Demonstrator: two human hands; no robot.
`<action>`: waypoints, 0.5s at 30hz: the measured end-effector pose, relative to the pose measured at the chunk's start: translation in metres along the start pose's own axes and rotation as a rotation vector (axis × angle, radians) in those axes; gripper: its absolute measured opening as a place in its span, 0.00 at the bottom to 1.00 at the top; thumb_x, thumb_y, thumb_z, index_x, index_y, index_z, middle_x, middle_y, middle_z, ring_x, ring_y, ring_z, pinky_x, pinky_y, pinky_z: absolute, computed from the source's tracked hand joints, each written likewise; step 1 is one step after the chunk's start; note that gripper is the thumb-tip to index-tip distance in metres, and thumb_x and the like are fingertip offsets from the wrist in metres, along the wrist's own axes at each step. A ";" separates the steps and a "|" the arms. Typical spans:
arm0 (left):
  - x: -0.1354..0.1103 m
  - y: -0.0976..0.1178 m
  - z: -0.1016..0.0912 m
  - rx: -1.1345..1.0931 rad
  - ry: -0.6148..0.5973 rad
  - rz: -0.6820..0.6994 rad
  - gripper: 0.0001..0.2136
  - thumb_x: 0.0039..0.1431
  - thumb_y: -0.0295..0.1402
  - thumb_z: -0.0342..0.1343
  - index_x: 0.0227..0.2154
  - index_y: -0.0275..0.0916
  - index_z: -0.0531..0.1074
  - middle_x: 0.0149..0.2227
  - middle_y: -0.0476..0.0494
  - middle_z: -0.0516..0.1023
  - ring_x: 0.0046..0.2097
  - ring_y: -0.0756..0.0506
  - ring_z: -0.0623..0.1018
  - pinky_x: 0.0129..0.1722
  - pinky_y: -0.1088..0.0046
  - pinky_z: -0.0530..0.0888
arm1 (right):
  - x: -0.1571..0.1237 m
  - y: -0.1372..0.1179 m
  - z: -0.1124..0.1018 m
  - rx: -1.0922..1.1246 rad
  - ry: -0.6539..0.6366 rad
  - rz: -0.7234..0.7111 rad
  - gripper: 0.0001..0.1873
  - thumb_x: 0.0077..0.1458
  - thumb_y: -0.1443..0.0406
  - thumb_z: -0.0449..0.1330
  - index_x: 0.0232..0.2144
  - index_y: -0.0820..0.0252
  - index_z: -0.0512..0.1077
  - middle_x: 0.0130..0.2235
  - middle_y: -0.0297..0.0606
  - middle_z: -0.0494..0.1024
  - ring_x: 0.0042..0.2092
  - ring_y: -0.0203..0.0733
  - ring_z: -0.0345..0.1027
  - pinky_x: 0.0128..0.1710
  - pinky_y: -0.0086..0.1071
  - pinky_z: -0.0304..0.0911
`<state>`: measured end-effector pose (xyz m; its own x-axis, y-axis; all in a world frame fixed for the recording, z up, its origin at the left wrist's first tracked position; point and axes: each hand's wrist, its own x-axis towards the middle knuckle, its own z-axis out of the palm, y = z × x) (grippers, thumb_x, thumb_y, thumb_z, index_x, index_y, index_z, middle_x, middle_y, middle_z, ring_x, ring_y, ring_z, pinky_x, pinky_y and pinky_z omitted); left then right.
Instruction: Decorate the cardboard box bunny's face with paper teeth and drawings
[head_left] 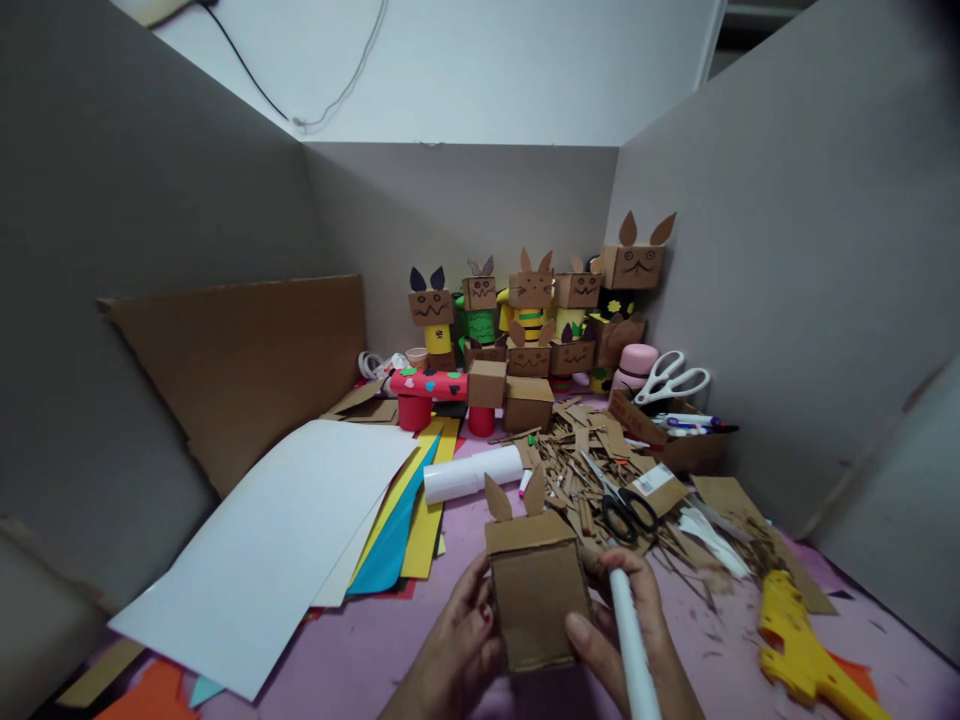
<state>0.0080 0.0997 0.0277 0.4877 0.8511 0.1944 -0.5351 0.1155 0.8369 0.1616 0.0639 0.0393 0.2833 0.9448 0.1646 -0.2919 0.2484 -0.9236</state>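
Observation:
A small cardboard box (537, 605) with two pointed cardboard ears is held upright between my hands, one flat side toward me. My left hand (466, 640) grips its left side, fingers curled along the edge. On the other side, my right hand (637, 620) presses its thumb on the lower right corner of the box. That same hand also holds a long white pen-like stick (634, 645) between its fingers; its exact kind is unclear. Just beyond the box lies a white paper roll (472, 474).
Cardboard animal figures (531, 290) stand along the back. Cardboard scraps (570, 450) surround black-handled scissors (628, 512). A yellow glue gun (799, 640) lies at right, below a box of pens (686, 445) with white-handled scissors (671, 380). White paper sheets (277, 540) cover the left, over coloured paper (397, 550).

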 end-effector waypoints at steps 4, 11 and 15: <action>-0.003 0.008 0.002 -0.067 0.089 -0.124 0.18 0.62 0.41 0.54 0.54 0.48 0.68 0.51 0.39 0.78 0.57 0.36 0.73 0.56 0.52 0.68 | 0.000 -0.006 0.003 0.093 -0.050 0.025 0.27 0.48 0.50 0.67 0.43 0.45 0.56 0.42 0.34 0.79 0.40 0.42 0.77 0.40 0.34 0.70; -0.006 0.021 0.012 -0.191 -0.076 -0.244 0.25 0.59 0.44 0.58 0.57 0.43 0.66 0.55 0.33 0.74 0.59 0.31 0.70 0.57 0.49 0.65 | 0.000 -0.004 0.002 0.116 -0.112 -0.019 0.26 0.49 0.47 0.64 0.44 0.45 0.58 0.40 0.33 0.77 0.40 0.39 0.74 0.42 0.30 0.66; -0.010 0.023 0.012 -0.200 -0.183 -0.305 0.29 0.56 0.46 0.60 0.59 0.42 0.64 0.56 0.31 0.73 0.58 0.29 0.71 0.58 0.49 0.64 | 0.001 0.007 -0.006 0.043 -0.163 -0.074 0.22 0.52 0.46 0.61 0.43 0.45 0.60 0.33 0.28 0.71 0.33 0.36 0.68 0.35 0.27 0.62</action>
<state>-0.0005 0.0876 0.0514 0.7496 0.6596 0.0555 -0.4620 0.4614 0.7574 0.1655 0.0656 0.0313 0.1549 0.9450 0.2882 -0.3156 0.3238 -0.8919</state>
